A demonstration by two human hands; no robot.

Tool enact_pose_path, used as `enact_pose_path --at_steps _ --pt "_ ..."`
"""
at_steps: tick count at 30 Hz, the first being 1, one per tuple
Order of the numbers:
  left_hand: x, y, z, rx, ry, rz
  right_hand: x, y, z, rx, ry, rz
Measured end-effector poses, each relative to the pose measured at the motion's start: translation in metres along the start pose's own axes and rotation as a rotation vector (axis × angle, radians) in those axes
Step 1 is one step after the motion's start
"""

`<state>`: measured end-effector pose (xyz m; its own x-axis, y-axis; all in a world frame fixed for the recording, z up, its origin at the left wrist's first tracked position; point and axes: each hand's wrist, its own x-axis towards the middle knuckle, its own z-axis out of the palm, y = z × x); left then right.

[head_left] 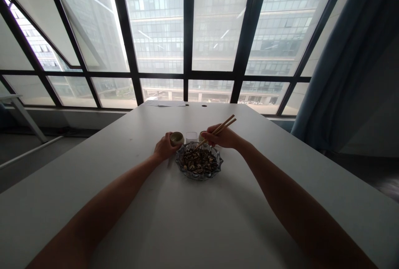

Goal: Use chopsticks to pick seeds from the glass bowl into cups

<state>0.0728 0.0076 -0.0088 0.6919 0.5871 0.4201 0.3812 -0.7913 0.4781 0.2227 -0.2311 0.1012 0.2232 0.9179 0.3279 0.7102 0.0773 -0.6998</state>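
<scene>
Wooden chopsticks (224, 125) — 2 — in right hand (223, 137); left hand (164, 147) holds cup (177, 138).

The seeds (200, 162) are dark brown flecked with tan, the bowl (199, 176) blue-grey, the chopsticks (222, 126) tan, the left cup (177, 138) olive green inside, the counter (199, 219) greyish white, the curtain (339, 74) blue, the window frame (188, 32) black.
</scene>
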Motion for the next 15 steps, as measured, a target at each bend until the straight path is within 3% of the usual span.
enact_pose_path --at_steps 15 --pt "0.000 0.001 0.002 0.014 0.000 -0.010 -0.002 0.008 -0.011 0.138 0.054 0.065"
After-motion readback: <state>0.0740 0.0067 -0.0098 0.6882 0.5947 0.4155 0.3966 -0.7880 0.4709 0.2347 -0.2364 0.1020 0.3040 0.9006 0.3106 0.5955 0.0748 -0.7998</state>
